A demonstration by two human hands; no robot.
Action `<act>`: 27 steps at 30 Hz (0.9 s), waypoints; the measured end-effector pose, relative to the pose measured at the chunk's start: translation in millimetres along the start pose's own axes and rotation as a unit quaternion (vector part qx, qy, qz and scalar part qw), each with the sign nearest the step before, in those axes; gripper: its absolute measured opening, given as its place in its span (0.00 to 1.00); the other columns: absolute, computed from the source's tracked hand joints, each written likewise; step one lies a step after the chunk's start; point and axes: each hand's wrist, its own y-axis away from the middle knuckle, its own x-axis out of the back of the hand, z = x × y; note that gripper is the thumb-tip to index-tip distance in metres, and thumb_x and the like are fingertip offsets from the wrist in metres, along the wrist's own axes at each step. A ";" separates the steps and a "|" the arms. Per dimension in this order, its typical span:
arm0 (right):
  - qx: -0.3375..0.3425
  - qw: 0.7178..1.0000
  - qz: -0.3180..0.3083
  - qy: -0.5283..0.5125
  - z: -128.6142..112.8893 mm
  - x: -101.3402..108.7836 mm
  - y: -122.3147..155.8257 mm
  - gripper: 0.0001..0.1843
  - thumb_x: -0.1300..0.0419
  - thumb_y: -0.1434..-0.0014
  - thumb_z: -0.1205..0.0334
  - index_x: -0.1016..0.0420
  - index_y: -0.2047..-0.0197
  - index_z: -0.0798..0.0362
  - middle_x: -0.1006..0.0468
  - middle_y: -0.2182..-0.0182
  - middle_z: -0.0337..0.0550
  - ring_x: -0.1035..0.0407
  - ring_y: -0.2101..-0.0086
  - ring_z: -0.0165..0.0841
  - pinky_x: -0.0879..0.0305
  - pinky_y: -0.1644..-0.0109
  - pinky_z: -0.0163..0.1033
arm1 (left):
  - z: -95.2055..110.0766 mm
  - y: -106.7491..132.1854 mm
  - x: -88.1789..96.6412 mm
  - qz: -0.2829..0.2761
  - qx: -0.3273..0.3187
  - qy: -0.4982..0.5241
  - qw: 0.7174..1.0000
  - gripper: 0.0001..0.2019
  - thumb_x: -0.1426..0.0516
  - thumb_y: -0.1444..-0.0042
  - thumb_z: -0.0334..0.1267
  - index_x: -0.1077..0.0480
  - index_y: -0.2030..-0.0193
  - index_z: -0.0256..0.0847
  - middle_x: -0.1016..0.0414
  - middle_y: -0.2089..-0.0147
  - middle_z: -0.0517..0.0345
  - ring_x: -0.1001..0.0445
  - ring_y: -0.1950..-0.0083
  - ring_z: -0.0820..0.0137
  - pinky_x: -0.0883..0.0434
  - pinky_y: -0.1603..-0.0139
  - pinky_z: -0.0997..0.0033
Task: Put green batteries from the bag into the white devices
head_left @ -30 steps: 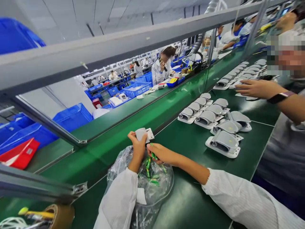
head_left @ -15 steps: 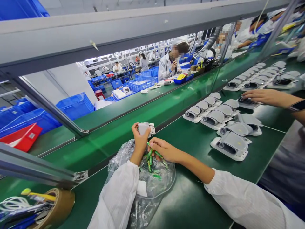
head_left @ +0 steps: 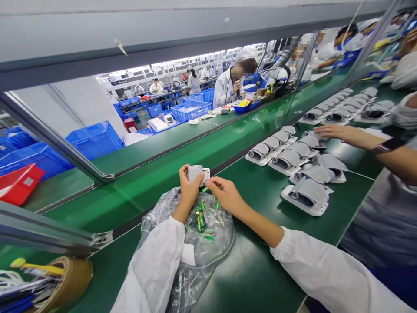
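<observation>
Green bench (head_left: 247,269) bore a bag (head_left: 156,217), grey units (head_left: 306,195) right of it; above it, left fingers (head_left: 183,174) clasped a device (head_left: 195,172), right fingers (head_left: 215,183) pinched a battery (head_left: 205,189).

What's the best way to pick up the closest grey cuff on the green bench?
Probably by the arched band of the closest cuff, from above on the near side: the arch stands above its flat white base, while other cuffs sit just behind.
</observation>
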 end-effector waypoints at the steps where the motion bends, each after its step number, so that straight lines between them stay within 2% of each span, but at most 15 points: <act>1: 0.000 1.000 0.021 0.024 2.6 3.4 -3.0 0.21 0.44 0.32 0.44 0.22 0.62 0.53 0.31 0.76 0.36 0.40 0.76 0.30 0.45 0.70 0.36 | 0.7 0.2 0.1 0.000 0.003 -0.001 1.000 0.32 0.29 0.53 0.46 0.36 0.44 0.44 0.28 0.45 0.50 0.25 0.46 0.61 0.28 0.44 0.62; 5: 0.051 0.988 0.053 0.136 12.9 17.0 -12.6 0.16 0.47 0.31 0.50 0.24 0.60 0.52 0.26 0.73 0.39 0.34 0.73 0.33 0.41 0.67 0.37 | 3.8 2.0 -0.4 -0.031 0.008 -0.011 0.999 0.32 0.29 0.52 0.47 0.35 0.43 0.44 0.27 0.46 0.50 0.25 0.48 0.62 0.28 0.46 0.62; 8: 0.066 0.983 0.073 0.155 22.3 22.7 -17.8 0.13 0.42 0.33 0.50 0.30 0.56 0.51 0.26 0.72 0.38 0.32 0.73 0.33 0.38 0.66 0.37 | 6.0 4.3 -1.6 -0.072 0.005 -0.024 0.997 0.32 0.29 0.52 0.46 0.35 0.43 0.44 0.27 0.45 0.49 0.25 0.48 0.61 0.28 0.45 0.61; 12: 0.077 0.979 0.083 0.170 31.6 25.5 -22.7 0.11 0.40 0.34 0.52 0.33 0.58 0.51 0.25 0.71 0.39 0.29 0.71 0.34 0.36 0.65 0.37 | 6.5 6.5 -2.8 -0.119 -0.005 -0.036 0.992 0.32 0.28 0.52 0.46 0.34 0.43 0.44 0.27 0.44 0.49 0.25 0.45 0.59 0.29 0.43 0.59; 17: 0.101 0.969 0.059 0.218 34.4 28.2 -25.0 0.09 0.42 0.31 0.58 0.29 0.64 0.51 0.21 0.69 0.43 0.27 0.68 0.35 0.36 0.62 0.38 | 2.9 7.6 -2.4 -0.139 -0.014 -0.060 0.988 0.31 0.29 0.51 0.46 0.34 0.43 0.45 0.28 0.42 0.48 0.26 0.42 0.58 0.29 0.42 0.58; 22: 0.105 0.963 0.005 0.249 33.9 34.6 -28.7 0.11 0.42 0.31 0.61 0.29 0.66 0.52 0.24 0.72 0.40 0.31 0.71 0.33 0.41 0.65 0.36 | 0.9 7.6 -2.6 -0.140 -0.010 -0.073 0.987 0.30 0.31 0.50 0.46 0.34 0.42 0.45 0.29 0.42 0.49 0.27 0.42 0.58 0.30 0.41 0.58; 24: 0.126 0.944 -0.034 0.302 30.5 37.4 -30.2 0.10 0.42 0.31 0.65 0.29 0.67 0.53 0.26 0.71 0.41 0.33 0.70 0.33 0.43 0.64 0.36 | 0.6 6.6 -2.8 -0.141 -0.010 -0.075 0.987 0.30 0.31 0.50 0.46 0.35 0.42 0.45 0.29 0.43 0.49 0.27 0.42 0.58 0.31 0.40 0.58; 27: 0.147 0.902 -0.100 0.394 23.2 38.3 -29.3 0.09 0.44 0.29 0.67 0.26 0.63 0.54 0.24 0.66 0.45 0.32 0.66 0.34 0.44 0.62 0.37 | -0.7 4.3 -2.5 -0.143 -0.008 -0.076 0.987 0.30 0.31 0.50 0.45 0.35 0.42 0.45 0.29 0.42 0.49 0.27 0.42 0.58 0.31 0.40 0.57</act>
